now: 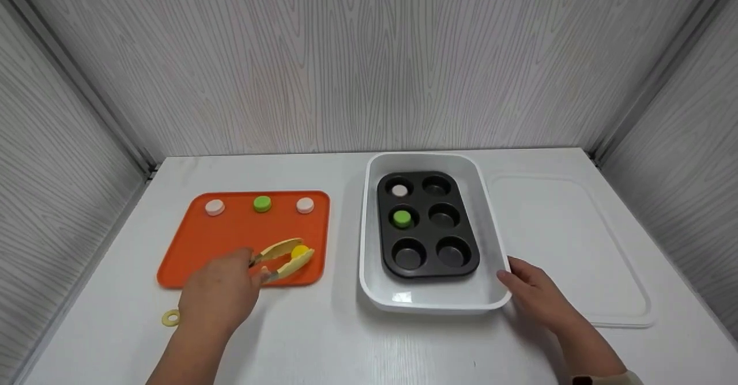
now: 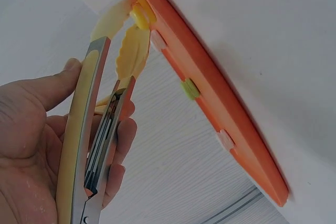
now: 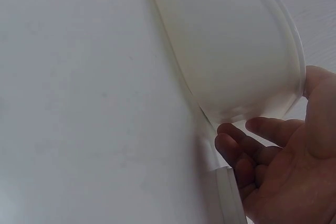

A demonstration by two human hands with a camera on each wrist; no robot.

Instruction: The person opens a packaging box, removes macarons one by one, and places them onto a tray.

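Observation:
My left hand holds a pair of tongs with cream-coloured tips, thumb on one arm and fingers along the other. Between the tips sits a yellow round piece, over the right front part of an orange tray. Along that tray's back lie a green piece and two pale pink ones. My right hand grips a white tub at its right front corner, thumb over the rim and fingers against the outer wall. Inside the tub is a dark muffin pan.
The pan's left cups hold a pale piece at the back and a green piece in the middle. A flat white lid lies right of the tub. Grey wood-grain panels rise behind and on both sides.

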